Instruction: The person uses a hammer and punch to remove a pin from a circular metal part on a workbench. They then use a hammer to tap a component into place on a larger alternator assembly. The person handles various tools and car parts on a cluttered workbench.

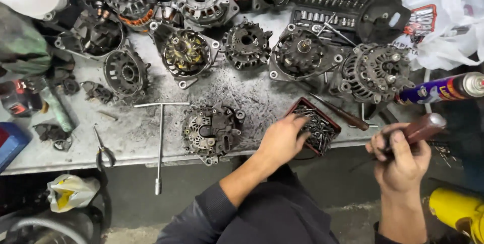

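My left hand (283,139) reaches into a small dark red tray (330,121) full of several screws and bolts at the workbench's front edge; its fingertips are among the screws. My right hand (401,158) hangs past the bench edge, closed around a tool with a brown wooden handle (422,127). An alternator rear housing (212,130) lies left of my left hand. A second brown-handled screwdriver (343,114) lies just behind the tray.
A metal workbench (136,133) carries several alternator parts, a T-handle wrench (160,138) overhanging the front edge, pliers (103,150), a socket set (327,2) at the back, a spray can (443,90) and a white plastic bag (448,22). A yellow object (456,208) sits low right.
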